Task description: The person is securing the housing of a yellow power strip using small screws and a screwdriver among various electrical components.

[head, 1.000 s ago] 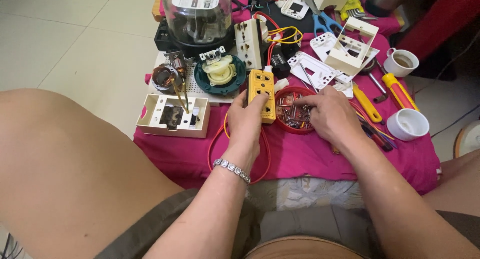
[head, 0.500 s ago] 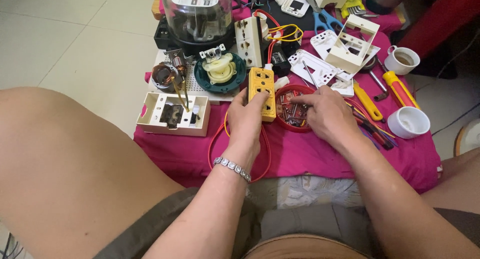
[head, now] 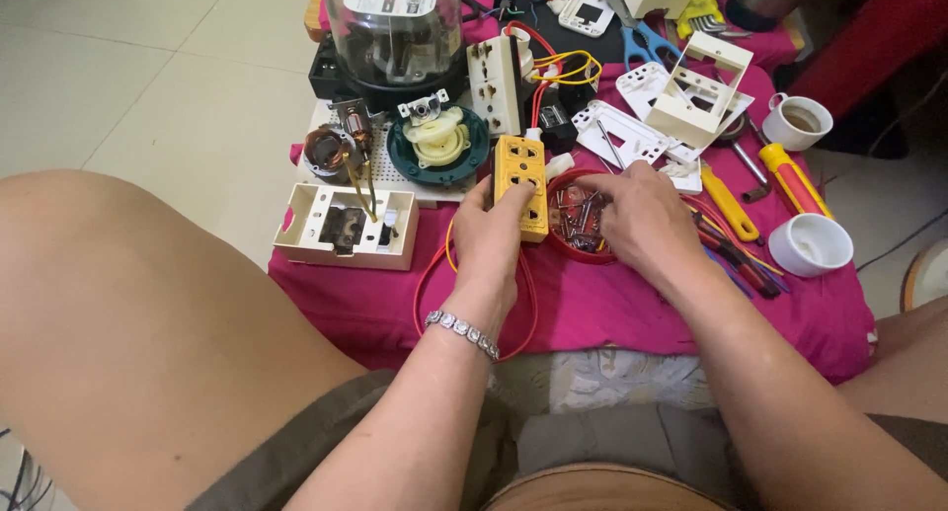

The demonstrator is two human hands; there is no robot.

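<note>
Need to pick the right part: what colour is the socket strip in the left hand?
Yellow socket strip, head view.

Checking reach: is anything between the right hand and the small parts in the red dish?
Nothing visible. The right hand is already over the red dish, fingertips among the small parts. The yellow socket strip, held by the left hand, lies beside the dish.
</note>
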